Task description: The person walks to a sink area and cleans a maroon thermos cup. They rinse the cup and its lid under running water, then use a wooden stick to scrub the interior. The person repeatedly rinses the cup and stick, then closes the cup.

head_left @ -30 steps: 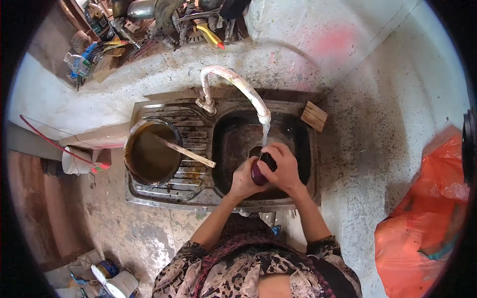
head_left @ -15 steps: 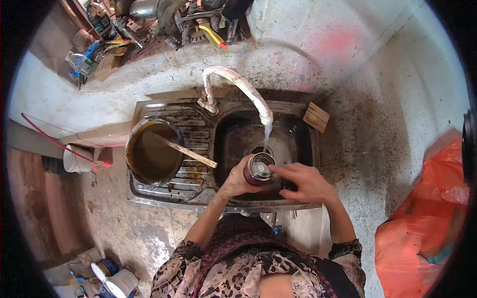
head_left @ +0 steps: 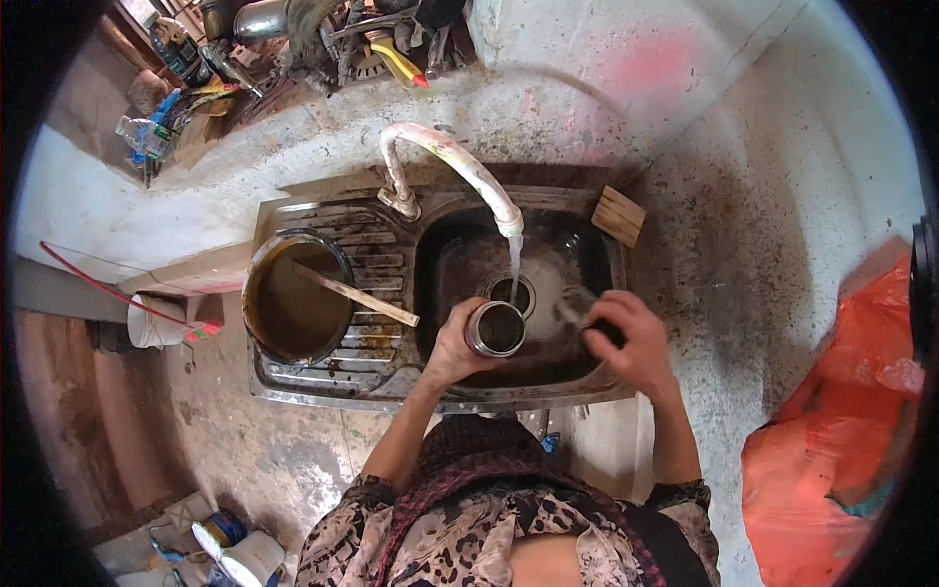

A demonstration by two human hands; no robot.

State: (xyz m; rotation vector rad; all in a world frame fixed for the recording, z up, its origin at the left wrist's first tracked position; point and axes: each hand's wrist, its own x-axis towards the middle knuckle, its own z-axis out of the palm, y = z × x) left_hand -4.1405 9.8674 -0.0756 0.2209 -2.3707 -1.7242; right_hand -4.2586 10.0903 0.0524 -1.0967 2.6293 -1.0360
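My left hand (head_left: 453, 344) grips a small metal cup (head_left: 497, 329), held upright over the dark sink basin (head_left: 460, 256). Water runs from the bent white tap (head_left: 452, 162) down toward the drain (head_left: 511, 291), just beyond the cup. My right hand (head_left: 631, 339) is at the right side of the basin, apart from the cup, with its fingers curled around something dark; what it is cannot be made out.
A round pot of brown liquid (head_left: 293, 309) with a wooden stick (head_left: 355, 295) across it sits on the draining board. A wooden block (head_left: 619, 215) lies at the sink's back right corner. An orange plastic bag (head_left: 831, 440) is at right. Tools clutter the shelf (head_left: 323, 44) behind.
My right hand has come off the cup and moved to the right side of the basin. The cup now stands open-topped in my left hand, near the water stream.
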